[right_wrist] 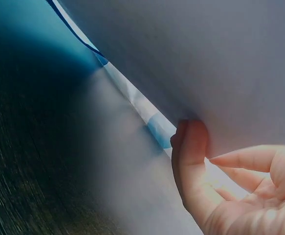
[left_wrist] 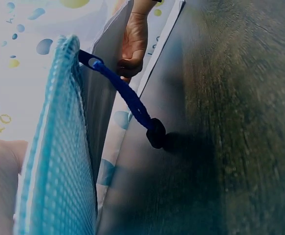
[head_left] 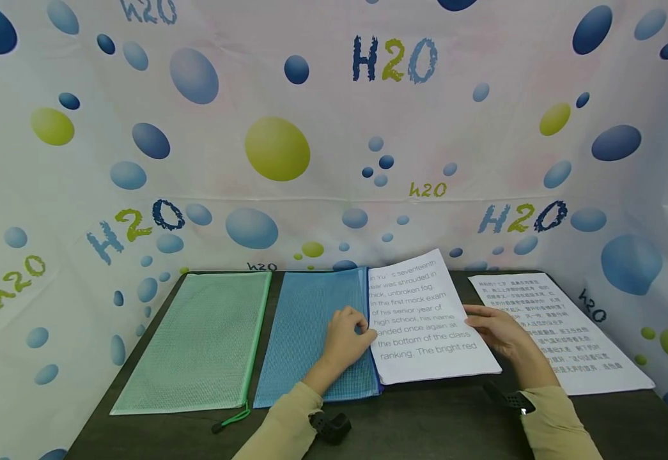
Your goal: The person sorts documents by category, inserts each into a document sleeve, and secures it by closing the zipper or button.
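A blue mesh zipper pouch lies on the table, its zipper edge facing right. My left hand pinches that edge between thumb and fingers. In the left wrist view the pouch stands lifted, and a blue pull cord hangs from its zipper. A stack of paper printed in large English text is held tilted by my right hand, which grips its right edge. The stack's left edge meets the pouch's zipper edge, where some first letters are covered. In the right wrist view, thumb and fingers pinch the paper.
A green mesh zipper pouch with a green pull cord lies at the left. Sheets with Chinese print lie at the right. Behind the dark table hangs a white curtain with coloured dots.
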A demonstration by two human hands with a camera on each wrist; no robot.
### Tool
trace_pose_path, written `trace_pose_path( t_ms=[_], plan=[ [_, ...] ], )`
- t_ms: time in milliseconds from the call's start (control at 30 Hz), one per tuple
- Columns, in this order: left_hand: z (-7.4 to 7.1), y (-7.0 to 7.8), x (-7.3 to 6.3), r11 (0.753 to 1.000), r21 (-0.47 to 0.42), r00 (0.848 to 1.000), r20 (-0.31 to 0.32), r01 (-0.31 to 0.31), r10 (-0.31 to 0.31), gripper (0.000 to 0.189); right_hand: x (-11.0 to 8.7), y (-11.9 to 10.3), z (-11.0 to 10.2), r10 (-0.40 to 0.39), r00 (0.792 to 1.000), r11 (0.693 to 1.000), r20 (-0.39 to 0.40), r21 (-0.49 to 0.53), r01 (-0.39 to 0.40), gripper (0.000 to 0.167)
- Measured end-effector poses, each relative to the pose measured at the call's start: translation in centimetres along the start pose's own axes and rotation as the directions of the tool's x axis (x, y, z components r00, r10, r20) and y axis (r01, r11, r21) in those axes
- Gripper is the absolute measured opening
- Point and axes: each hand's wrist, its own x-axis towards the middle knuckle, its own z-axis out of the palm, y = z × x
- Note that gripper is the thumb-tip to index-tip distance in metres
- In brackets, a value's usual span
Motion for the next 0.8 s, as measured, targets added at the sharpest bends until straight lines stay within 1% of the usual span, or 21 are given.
trace_pose_path(
  t_ms=[67,267,467,567,733,800],
  plan=[
    [-0.05,0.05,-0.01,1.0,-0.006,1.0,0.001,0.002,-0.002,0.021,-0.05,-0.13,0.07,-0.001,1.0,1.0,0.009,0.009,0.001,0.029],
    [-0.09,0.08,0.02,1.0,-0.008,1.0,0.005,0.005,-0.005,0.02,-0.25,-0.46,0.27,0.0,1.0,0.999,0.023,0.037,-0.001,0.029],
    [-0.08,0.1,0.08,1.0,0.011,1.0,0.015,0.013,-0.013,0.02,-0.42,-0.64,0.39,-0.01,1.0,0.999,0.019,0.034,0.009,0.028],
    [-0.17,0.17,0.1,1.0,0.005,0.999,0.025,0.023,-0.023,0.02,-0.48,-0.73,0.44,-0.017,1.0,1.0,0.003,-0.01,0.017,0.031],
    [-0.29,0.22,0.22,0.999,-0.023,0.999,0.029,0.032,-0.032,0.02,-0.49,-0.86,0.62,-0.031,0.998,0.989,-0.053,-0.147,0.023,0.052],
    [-0.3,0.22,0.26,0.999,-0.024,0.999,0.028,0.031,-0.03,0.019,-0.49,-0.94,0.67,-0.037,0.997,0.984,-0.063,-0.179,0.025,0.055]
  ],
)
